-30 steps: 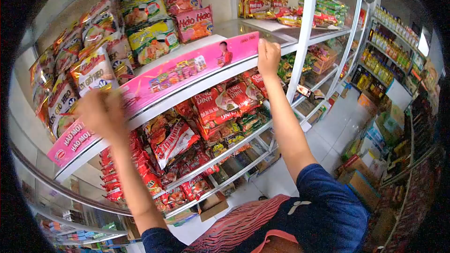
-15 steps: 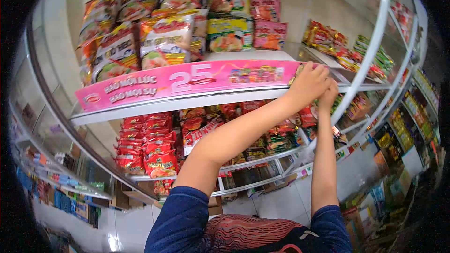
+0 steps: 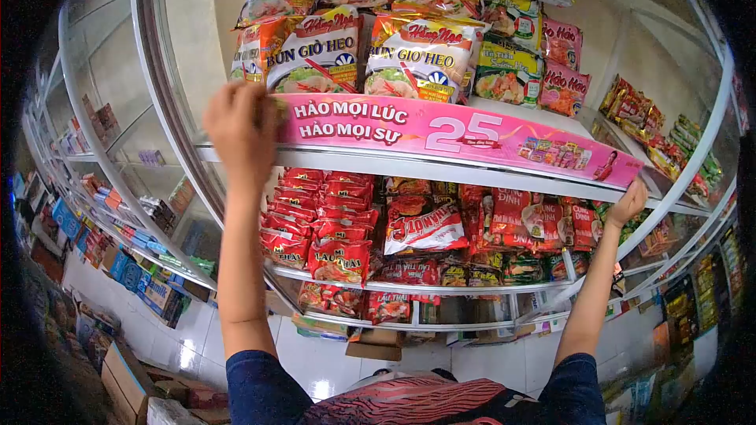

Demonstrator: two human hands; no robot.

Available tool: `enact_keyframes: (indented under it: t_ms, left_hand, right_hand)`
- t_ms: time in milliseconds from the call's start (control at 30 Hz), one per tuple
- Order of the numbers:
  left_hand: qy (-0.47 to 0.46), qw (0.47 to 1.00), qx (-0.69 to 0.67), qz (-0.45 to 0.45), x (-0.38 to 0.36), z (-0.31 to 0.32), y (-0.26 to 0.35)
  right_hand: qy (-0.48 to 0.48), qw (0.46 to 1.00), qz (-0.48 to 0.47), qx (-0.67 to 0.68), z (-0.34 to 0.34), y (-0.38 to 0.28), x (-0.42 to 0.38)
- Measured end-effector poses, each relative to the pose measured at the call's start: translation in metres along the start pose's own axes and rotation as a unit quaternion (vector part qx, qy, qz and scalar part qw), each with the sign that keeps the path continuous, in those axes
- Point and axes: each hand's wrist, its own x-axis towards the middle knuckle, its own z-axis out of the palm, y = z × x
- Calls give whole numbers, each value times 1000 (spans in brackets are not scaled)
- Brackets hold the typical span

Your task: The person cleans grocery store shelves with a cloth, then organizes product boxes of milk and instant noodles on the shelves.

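A long pink banner strip (image 3: 346,122) runs along the front edge of the white shelf (image 3: 472,165). My left hand (image 3: 242,130), smeared by motion, is closed at the strip's left end. A small dark and yellowish thing shows beside its fingers, too hidden to name. At the lower right end of the strip, my right hand (image 3: 628,203) has its fingers curled round the shelf's front edge. Behind the strip stand packets of instant noodles (image 3: 421,55), nearest to my left hand the orange and white ones.
Red noodle packets (image 3: 342,260) fill the shelf below. Green packets (image 3: 508,83) and pink packets (image 3: 561,83) stand at the right above. A metal upright (image 3: 169,110) rises at the left. Boxes (image 3: 130,389) lie on the tiled floor at lower left.
My left hand has gone from the strip's right end, beside my right hand, to its left end. My right hand has lowered onto the shelf edge. The view has turned left.
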Motion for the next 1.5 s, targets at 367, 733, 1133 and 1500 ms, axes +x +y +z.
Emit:
enact_keyframes:
  t_ms: [367, 733, 1133, 1500]
  left_hand:
    - [-189, 817, -543, 36, -126, -13, 128]
    - [-423, 556, -711, -86, -273, -20, 349]
    - [-653, 184, -711, -184, -293, -77, 525]
    - [-497, -467, -668, 297, -149, -184, 680]
  right_hand:
    - [-166, 961, 211, 59, -35, -14, 7]
    - [-354, 663, 524, 400, -216, -178, -237]
    - [139, 473, 789, 367, -337, -138, -280]
    - [252, 493, 798, 237, -451, -12, -337]
